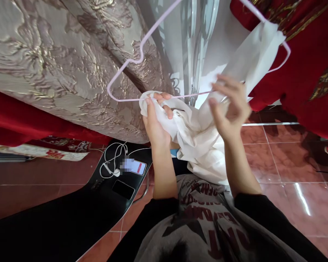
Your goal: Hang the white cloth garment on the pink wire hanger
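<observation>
My left hand (156, 120) is closed around a bunch of white cloth (199, 142) and the bottom bar of a pale pink wire hanger (125, 71). The cloth drapes down over my lap and also runs up over the hanger's right shoulder (265, 43). My right hand (229, 107) is raised beside the cloth, its fingers curled and pinching the fabric at the hanger's bar. The hanger is tilted, its left corner pointing toward a patterned beige curtain.
A beige embossed curtain (57, 62) hangs at upper left, red fabric (311, 72) at right. A black stool or table (117, 182) holds a phone (138, 166), a second dark phone (123, 189) and a white cable (112, 160). Red tiles (289, 163) cover the floor.
</observation>
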`<state>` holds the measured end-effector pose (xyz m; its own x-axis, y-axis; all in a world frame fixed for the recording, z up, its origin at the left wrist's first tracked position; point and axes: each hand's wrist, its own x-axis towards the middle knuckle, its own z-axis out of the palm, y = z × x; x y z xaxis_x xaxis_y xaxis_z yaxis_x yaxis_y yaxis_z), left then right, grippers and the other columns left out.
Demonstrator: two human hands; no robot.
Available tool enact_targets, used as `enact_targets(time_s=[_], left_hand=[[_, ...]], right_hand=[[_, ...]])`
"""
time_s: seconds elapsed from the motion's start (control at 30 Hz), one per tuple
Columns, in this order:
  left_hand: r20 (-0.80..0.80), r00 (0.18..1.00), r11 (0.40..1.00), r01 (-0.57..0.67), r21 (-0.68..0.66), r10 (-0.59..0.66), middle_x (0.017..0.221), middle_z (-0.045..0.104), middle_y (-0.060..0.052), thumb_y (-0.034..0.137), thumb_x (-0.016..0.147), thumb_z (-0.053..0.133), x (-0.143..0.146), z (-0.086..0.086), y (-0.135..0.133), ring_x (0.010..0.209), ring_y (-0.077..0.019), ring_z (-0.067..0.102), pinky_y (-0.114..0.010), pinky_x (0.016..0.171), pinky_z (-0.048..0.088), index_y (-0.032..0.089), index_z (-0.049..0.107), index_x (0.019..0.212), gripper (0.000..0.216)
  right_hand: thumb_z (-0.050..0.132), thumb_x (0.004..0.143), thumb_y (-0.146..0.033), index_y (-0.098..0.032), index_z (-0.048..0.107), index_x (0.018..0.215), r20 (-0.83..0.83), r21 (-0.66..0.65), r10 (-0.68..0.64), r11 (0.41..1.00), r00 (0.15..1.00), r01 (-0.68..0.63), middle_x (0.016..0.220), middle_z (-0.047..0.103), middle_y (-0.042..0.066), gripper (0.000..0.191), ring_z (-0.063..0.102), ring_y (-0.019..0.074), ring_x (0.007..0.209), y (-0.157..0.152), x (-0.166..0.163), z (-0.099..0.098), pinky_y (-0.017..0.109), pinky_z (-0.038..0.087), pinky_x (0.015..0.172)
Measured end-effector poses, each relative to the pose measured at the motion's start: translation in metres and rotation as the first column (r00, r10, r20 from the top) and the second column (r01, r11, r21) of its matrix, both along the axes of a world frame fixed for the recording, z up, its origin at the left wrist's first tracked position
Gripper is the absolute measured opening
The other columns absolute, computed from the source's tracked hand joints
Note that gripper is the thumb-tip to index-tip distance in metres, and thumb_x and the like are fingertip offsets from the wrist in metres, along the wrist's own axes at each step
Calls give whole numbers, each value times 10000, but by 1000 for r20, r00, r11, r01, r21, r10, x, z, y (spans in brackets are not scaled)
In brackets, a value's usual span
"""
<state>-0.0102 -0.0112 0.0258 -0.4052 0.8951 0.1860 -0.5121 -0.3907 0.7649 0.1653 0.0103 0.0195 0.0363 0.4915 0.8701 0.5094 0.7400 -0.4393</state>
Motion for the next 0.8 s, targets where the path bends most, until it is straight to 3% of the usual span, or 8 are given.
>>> enact_targets(time_s=[0.1,0.13,0.2,0.27,0.37,0.47,0.6,0.8], left_hand=[[-64,997,999,-43,-26,41,939,691,-32,426,1056,541,-1,-2,0,489,-117,397,-336,555,284,257,631,832,294],[-80,995,998,-57,-38,54,938,694,-30,439,1059,533,-1,-3,0,489,-120,402,-339,555,288,261,624,831,302],[-78,995,997,-64,-50,60,945,701,-32,451,1063,522,2,-5,1,486,-118,400,-340,544,294,260,618,840,309],[-46,998,998,-44,-37,43,945,703,-35,437,1069,514,4,-7,2,485,-113,386,-333,528,294,252,621,853,304],[4,1000,1000,-7,1,7,930,700,-36,405,1071,514,3,-7,2,480,-110,353,-320,510,275,249,630,854,291],[-33,999,999,-22,-26,21,930,696,-50,446,1051,555,-1,-6,1,486,-112,342,-313,508,271,249,622,840,296],[-41,999,999,-11,-42,10,927,684,-61,547,998,649,-3,-5,1,484,-99,337,-300,493,265,233,622,832,357],[67,995,993,72,88,-78,898,697,-53,413,1063,583,-1,-9,2,464,-70,337,-248,474,274,195,667,857,312]], right_hand=[[779,873,-413,-281,644,1407,-366,98,-233,953,901,286,1505,556,82,567,493,309,1494,9,36,-7,483,385,1266],[814,833,-445,-291,593,1465,-417,64,-237,955,877,288,1552,510,83,687,450,326,1533,15,48,-13,492,370,1280],[841,779,-533,-323,545,1486,-420,-41,-96,995,902,86,1512,546,100,794,548,312,1450,26,65,-26,462,487,1179],[801,785,-623,-303,610,1362,-375,-193,4,978,927,-83,1312,668,117,687,691,254,1194,31,67,-38,403,588,999],[726,836,-659,-214,668,1092,-347,-338,-119,941,930,-5,1023,686,82,517,682,179,927,26,46,-46,380,612,870],[689,876,-623,-184,629,914,-428,-306,-253,944,868,124,823,581,25,445,613,129,775,18,22,-44,359,602,780],[666,904,-474,-188,560,838,-539,-244,-311,947,783,208,791,519,1,312,552,92,673,16,13,-33,321,574,686],[592,838,-188,-157,429,695,-492,-198,-352,936,796,291,699,354,-25,219,394,41,651,13,26,-5,229,424,663]])
